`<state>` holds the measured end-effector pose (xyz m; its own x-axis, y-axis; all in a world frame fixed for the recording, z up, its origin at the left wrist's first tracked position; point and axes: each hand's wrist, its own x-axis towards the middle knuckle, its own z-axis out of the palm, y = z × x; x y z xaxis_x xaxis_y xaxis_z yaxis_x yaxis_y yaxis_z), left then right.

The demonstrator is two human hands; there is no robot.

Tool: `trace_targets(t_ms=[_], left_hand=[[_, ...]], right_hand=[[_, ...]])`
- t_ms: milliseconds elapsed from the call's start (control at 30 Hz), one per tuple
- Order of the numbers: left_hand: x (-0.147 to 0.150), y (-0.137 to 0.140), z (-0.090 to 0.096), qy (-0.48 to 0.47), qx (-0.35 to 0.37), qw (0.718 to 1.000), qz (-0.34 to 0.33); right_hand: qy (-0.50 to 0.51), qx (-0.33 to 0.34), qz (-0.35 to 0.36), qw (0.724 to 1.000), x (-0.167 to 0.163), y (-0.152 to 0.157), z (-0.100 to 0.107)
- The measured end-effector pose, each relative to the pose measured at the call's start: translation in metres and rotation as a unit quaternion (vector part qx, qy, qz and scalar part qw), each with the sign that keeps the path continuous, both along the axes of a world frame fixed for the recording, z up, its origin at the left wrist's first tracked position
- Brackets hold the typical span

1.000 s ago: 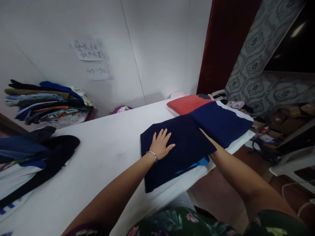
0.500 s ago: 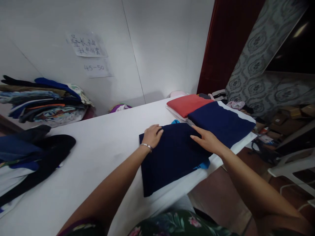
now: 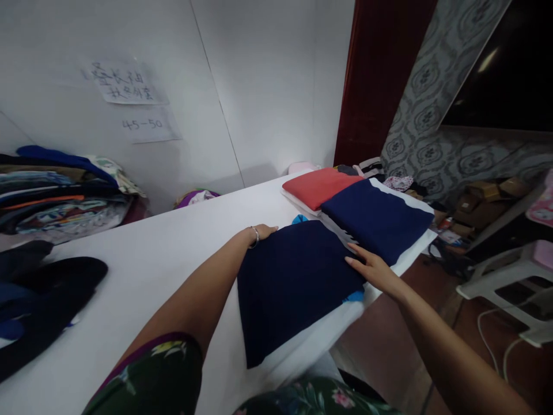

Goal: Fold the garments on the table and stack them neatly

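Observation:
A dark navy folded garment [image 3: 298, 282] lies flat on the white table [image 3: 173, 276] in front of me. Bits of bright blue cloth [image 3: 299, 219] stick out from under its far and right edges. My left hand [image 3: 262, 232], with a bracelet at the wrist, rests at the garment's far left corner, its fingers stretched out along the edge. At the right edge lies my right hand [image 3: 372, 270], thumb and fingers apart, its fingertips touching the cloth. Just beyond it are a folded navy garment [image 3: 380, 213] and a folded red garment [image 3: 322, 187], side by side.
A tall pile of folded clothes [image 3: 60, 190] stands at the far left. Dark and blue clothes [image 3: 52, 305] lie loose on the table's left. Paper signs [image 3: 125, 86] hang on the wall. A white plastic stool [image 3: 510, 282] and cardboard boxes [image 3: 484, 202] are at right.
My left hand has moved from the top of the navy garment to its far left corner. The garment's left side is spread slightly wider, and the view has shifted right.

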<state>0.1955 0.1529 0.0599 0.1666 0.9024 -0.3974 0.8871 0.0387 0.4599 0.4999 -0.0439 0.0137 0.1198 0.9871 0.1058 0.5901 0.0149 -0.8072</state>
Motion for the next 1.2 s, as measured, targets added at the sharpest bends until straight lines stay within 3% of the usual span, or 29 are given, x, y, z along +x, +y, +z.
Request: trace_targets(t_ms=[100, 267, 367, 533, 667, 767, 867, 933, 1067, 1200], left_hand=[[0.003, 0.003, 0.006, -0.037, -0.090, 0.995, -0.011], [0.000, 0.008, 0.018, -0.136, -0.177, 0.974, -0.032], [0.003, 0.009, 0.021, -0.123, -0.139, 0.980, -0.066], [0.018, 0.012, 0.021, 0.010, -0.011, 0.998, -0.056], [0.024, 0.017, 0.020, -0.008, -0.028, 0.999, -0.033], [0.025, 0.019, 0.018, -0.023, -0.048, 0.996, -0.078], [0.027, 0.020, 0.017, -0.032, -0.012, 0.992, -0.121], [0.028, 0.020, 0.015, -0.034, 0.037, 0.993, -0.111], [0.031, 0.018, -0.001, -0.030, 0.140, 0.987, -0.066], [0.032, 0.013, -0.028, -0.042, 0.136, 0.989, -0.035]], right_hand=[[0.118, 0.002, 0.003, 0.993, -0.003, -0.007, -0.003], [0.186, 0.004, -0.004, 0.982, -0.009, -0.010, -0.003], [0.190, 0.042, -0.016, 0.981, -0.012, -0.008, -0.004], [0.171, 0.072, -0.034, 0.982, -0.018, -0.006, -0.007], [0.142, 0.059, -0.038, 0.987, -0.018, -0.008, -0.009], [0.111, 0.040, -0.044, 0.992, -0.015, -0.011, -0.009], [0.080, 0.017, -0.055, 0.995, -0.013, -0.014, -0.010], [0.070, 0.008, -0.062, 0.996, -0.012, -0.015, -0.011], [0.069, 0.021, -0.078, 0.994, -0.011, -0.013, -0.018], [0.043, 0.010, -0.099, 0.994, -0.010, -0.011, -0.024]])
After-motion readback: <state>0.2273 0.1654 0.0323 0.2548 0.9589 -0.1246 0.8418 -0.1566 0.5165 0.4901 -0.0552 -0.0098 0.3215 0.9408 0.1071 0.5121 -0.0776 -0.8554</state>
